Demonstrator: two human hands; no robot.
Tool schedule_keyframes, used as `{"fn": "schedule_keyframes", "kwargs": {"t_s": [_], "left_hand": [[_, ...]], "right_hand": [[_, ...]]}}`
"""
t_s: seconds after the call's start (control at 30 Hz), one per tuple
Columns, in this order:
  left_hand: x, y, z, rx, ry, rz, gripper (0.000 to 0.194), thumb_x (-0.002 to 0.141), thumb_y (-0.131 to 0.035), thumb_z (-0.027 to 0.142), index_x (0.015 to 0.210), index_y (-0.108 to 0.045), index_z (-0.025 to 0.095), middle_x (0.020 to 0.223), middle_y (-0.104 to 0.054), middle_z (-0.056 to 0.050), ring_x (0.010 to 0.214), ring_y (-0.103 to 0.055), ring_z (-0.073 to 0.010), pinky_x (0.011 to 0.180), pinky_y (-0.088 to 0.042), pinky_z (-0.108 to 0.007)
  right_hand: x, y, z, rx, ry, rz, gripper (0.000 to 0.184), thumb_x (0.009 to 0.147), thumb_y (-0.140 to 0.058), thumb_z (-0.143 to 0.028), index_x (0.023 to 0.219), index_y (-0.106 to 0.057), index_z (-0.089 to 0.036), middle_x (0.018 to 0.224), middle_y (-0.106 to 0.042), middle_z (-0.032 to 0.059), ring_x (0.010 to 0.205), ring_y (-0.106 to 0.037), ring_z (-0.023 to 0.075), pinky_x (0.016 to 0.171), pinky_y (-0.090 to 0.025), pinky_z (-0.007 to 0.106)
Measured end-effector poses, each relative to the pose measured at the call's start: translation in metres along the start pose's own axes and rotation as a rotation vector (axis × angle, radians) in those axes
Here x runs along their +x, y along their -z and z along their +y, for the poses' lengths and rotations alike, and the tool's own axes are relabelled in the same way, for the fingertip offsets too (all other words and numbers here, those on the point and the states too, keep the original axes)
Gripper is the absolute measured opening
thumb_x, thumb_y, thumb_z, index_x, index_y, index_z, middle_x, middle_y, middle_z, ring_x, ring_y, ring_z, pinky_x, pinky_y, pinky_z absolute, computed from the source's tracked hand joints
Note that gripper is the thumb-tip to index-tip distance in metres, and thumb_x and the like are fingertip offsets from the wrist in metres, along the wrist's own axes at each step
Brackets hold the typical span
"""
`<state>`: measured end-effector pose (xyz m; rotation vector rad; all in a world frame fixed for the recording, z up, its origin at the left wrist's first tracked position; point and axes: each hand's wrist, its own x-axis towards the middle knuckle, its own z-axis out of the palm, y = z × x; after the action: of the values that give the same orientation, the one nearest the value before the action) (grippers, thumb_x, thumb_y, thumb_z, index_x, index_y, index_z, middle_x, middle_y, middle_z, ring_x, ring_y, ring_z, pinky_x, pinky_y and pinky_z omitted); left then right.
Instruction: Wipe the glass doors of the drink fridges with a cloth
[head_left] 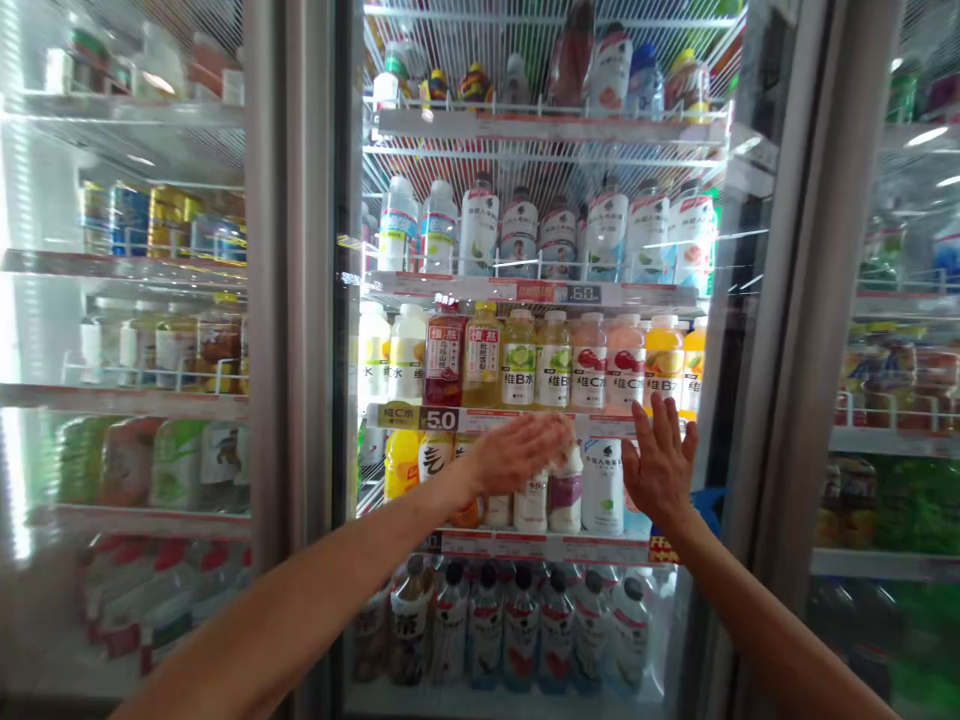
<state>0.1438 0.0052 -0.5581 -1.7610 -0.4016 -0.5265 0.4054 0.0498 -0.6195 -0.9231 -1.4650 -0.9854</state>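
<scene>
Well left of the price tag (439, 420) marked 5.0, a blue can (129, 218) stands among other cans behind the neighbouring glass. Just above the tag is a dark red bottle (445, 365), upright in its row. Right of the tag, the left hand (517, 455) stretches across the shelf front, fingers straight and close together (a little blurred), with nothing seen in them; a purple-banded bottle (565, 498) stands just below its fingertips. Farther right of the tag, the right hand (664, 475) is raised, fingers spread wide and without a bottle, just below an orange drink bottle (664, 352). So far, both bottles near the hands are on their shelves, neither taken out; whether either hand touches anything, I cannot tell.
</scene>
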Motion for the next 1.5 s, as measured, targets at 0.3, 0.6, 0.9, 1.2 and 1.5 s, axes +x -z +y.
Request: {"fn": "schedule_keyframes", "kwargs": {"t_s": [0.3, 0.6, 0.9, 1.2, 1.5], "left_hand": [[0.034, -0.022, 0.023, -0.011, 0.011, 0.041, 0.053, 0.086, -0.033, 0.016, 0.138, -0.024, 0.016, 0.145, -0.031, -0.004, 0.137, -0.014, -0.0183, 0.111, -0.026, -0.034], [0.123, -0.050, 0.037, -0.121, 0.307, 0.061, 0.051, 0.087, -0.030, 0.012, 0.137, -0.027, 0.015, 0.145, -0.030, -0.008, 0.136, -0.020, -0.0186, 0.113, -0.021, -0.041], [0.193, -0.070, 0.073, -0.214, 0.143, -0.016, 0.049, 0.086, -0.033, 0.012, 0.134, -0.031, 0.005, 0.143, -0.032, -0.014, 0.136, -0.021, -0.0237, 0.112, -0.021, -0.042], [0.120, -0.081, 0.163, -0.326, -0.405, -0.094, 0.037, 0.089, -0.036, 0.021, 0.123, -0.049, 0.012, 0.133, -0.048, -0.007, 0.125, -0.041, -0.0166, 0.106, -0.033, -0.030], [0.038, -0.044, 0.118, -0.234, -0.205, -0.135, 0.048, 0.086, -0.037, 0.019, 0.134, -0.034, 0.011, 0.143, -0.034, -0.008, 0.134, -0.027, -0.0176, 0.111, -0.025, -0.032]], "right_hand": [[-0.023, 0.018, 0.046, -0.065, -0.046, -0.063, 0.058, 0.087, -0.038, -0.029, 0.142, -0.019, -0.024, 0.145, -0.029, 0.0121, 0.135, -0.023, 0.0256, 0.107, -0.019, 0.053], [-0.033, 0.054, 0.083, -0.136, -0.146, -0.015, 0.060, 0.086, -0.038, -0.026, 0.143, -0.018, -0.023, 0.146, -0.027, 0.0122, 0.135, -0.025, 0.0263, 0.106, -0.023, 0.051], [-0.048, 0.086, 0.114, -0.159, -0.149, 0.015, 0.057, 0.087, -0.039, -0.026, 0.142, -0.021, -0.023, 0.145, -0.029, 0.0127, 0.134, -0.026, 0.0255, 0.106, -0.023, 0.050], [-0.065, 0.093, 0.100, -0.103, -0.123, -0.080, 0.057, 0.087, -0.039, -0.023, 0.141, -0.021, -0.026, 0.146, -0.028, 0.0096, 0.134, -0.027, 0.0244, 0.107, -0.024, 0.050], [-0.073, 0.073, 0.049, -0.005, -0.079, -0.141, 0.059, 0.086, -0.040, -0.022, 0.142, -0.019, -0.027, 0.147, -0.025, 0.0088, 0.135, -0.025, 0.0243, 0.107, -0.023, 0.050]]}}
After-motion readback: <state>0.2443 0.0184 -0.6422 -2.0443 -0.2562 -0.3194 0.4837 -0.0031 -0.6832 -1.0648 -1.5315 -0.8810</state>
